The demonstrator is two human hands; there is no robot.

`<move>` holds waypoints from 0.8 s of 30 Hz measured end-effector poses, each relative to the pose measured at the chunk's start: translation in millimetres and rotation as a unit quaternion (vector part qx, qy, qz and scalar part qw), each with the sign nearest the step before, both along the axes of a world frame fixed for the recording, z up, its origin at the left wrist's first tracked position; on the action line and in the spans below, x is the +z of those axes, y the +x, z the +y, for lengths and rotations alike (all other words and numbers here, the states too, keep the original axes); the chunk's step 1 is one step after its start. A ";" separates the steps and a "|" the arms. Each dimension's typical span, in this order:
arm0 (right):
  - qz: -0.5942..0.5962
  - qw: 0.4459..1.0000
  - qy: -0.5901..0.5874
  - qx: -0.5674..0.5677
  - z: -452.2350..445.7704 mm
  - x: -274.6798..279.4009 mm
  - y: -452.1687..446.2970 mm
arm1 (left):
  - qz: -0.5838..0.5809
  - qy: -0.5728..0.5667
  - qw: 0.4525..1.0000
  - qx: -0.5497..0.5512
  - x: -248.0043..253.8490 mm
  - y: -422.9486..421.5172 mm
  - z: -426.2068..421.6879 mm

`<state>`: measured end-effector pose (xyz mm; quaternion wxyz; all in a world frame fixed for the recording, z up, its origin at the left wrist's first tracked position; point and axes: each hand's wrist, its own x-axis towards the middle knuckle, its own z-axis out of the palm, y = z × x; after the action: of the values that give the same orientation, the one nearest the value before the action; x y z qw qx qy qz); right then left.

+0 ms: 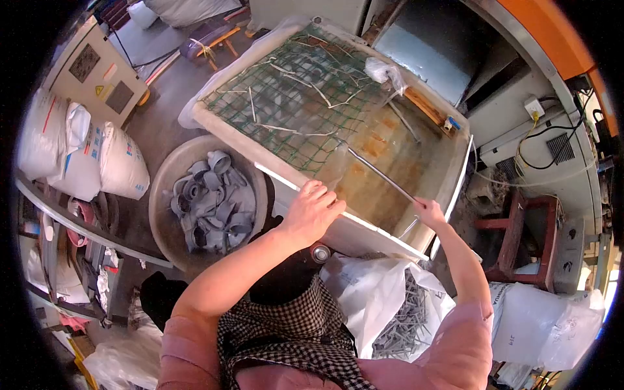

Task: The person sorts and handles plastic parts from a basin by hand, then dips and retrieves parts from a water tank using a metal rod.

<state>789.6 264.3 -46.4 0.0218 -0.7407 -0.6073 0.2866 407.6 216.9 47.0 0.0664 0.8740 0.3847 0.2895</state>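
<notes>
A large pale tank of murky water stands before me, with a green net and thin pale strips across its far left part. My right hand is closed around the near end of a long metal rod. The rod slants to the far left, and its far end meets the water near the net's edge. My left hand lies at the tank's near rim with its fingers curled over the edge. What may be under those fingers is hidden.
Left of the tank, a round tub holds grey plastic fittings. A white sack of thin grey plastic pieces sits by my legs. White sacks stand on the left; a reddish metal frame and machinery stand on the right.
</notes>
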 end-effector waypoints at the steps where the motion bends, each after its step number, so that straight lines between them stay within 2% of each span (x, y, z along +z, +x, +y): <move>1: -0.026 1.000 0.003 0.013 -7.2 3.1 13.8 | 0.001 -0.008 1.000 -0.004 0.3 -1.5 -0.7; 3: -0.064 0.996 0.044 0.047 -26.3 19.6 35.0 | 0.002 -0.018 1.000 -0.006 -1.6 -2.9 -0.5; 6: -0.086 0.994 0.020 0.057 -41.2 44.8 50.3 | -0.003 0.008 1.000 -0.007 -5.2 -0.9 -0.1; 13: 0.043 0.993 0.072 0.079 -16.9 -12.1 33.2 | -0.008 0.000 1.000 0.001 -7.0 1.4 3.8; 14: 0.026 0.997 0.036 0.059 -7.2 -18.4 25.5 | -0.012 -0.002 1.000 0.002 -6.8 0.6 3.7; 17: 0.017 0.998 0.037 0.037 13.3 -18.2 -6.5 | -0.008 -0.009 1.000 -0.010 -4.3 -2.1 4.7; 18: 0.062 0.995 0.063 0.046 22.1 -34.5 -5.9 | -0.007 -0.009 1.000 -0.009 -5.0 -2.0 5.1; 20: 0.071 0.994 0.069 0.045 32.0 -39.4 -19.9 | -0.006 -0.006 1.000 -0.008 -6.3 -1.5 6.5; 24: 0.067 0.995 0.062 0.044 39.9 -32.3 -21.5 | -0.011 -0.002 1.000 0.002 -9.6 -1.5 7.2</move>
<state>768.1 304.1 -78.7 0.0958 -0.6893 -0.6533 0.2982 406.1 224.1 37.4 0.0717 0.8700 0.3861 0.2982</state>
